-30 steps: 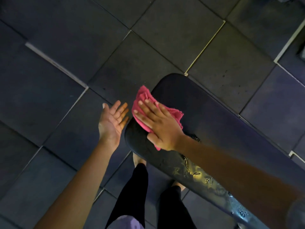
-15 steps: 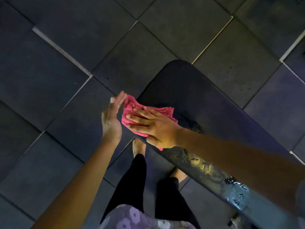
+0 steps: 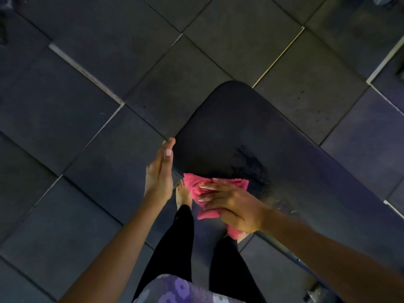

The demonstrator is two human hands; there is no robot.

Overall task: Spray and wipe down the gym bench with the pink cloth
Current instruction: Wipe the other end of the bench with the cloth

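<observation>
A black padded gym bench (image 3: pixel 236 123) runs from the centre toward the lower right, with wet droplets on its near part. The pink cloth (image 3: pixel 192 184) lies crumpled on the bench's near left edge and hangs partly over it. My right hand (image 3: pixel 231 206) presses flat on the cloth with fingers stretched out. My left hand (image 3: pixel 159 176) stands edge-on, fingers straight, right beside the bench's left edge, holding nothing. No spray bottle is in view.
Dark rubber floor tiles (image 3: pixel 87 149) with pale seams surround the bench. My legs in black leggings and my bare feet (image 3: pixel 183 195) stand below the bench's near edge. A dark object (image 3: pixel 314 291) shows at the lower right.
My right hand has dragged the cloth back along the bench's near edge toward me. My left hand turned from palm-up spread to edge-on beside the bench.
</observation>
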